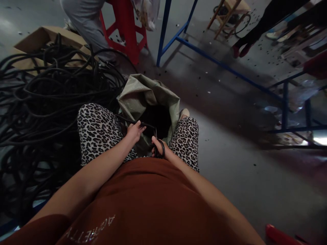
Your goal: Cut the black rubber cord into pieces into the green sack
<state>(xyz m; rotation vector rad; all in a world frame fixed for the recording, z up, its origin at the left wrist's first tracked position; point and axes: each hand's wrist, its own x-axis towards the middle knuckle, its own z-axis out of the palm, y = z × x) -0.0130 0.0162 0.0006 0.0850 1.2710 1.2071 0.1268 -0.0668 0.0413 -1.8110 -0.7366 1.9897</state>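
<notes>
In the head view, a length of black tubing [149,125] was held near the centre of the frame, over the mouth of an olive bag [125,98] that stood open between two patterned trouser legs. The tubing was pinched between the thumb and fingers of the left hand [136,131], near its free end. By the right hand [159,147], a pair of scissors [156,132] was gripped at the handles. Whether the tubing was touched by the blades could not be told, nor how far they were parted.

A trimming cut was judged to be in hand. For the next move, a steady left-hand hold and a closing of the blades across the tubing were called for, with the fingers kept clear.

The tubing's long axis was laid nearly level across the frame, dropping slightly rightward, its free end pointed right. The scissors were set roughly upright in the frame, tips toward the top. A tangled heap of black tubing [58,92] was spread across the left of the frame.
</notes>
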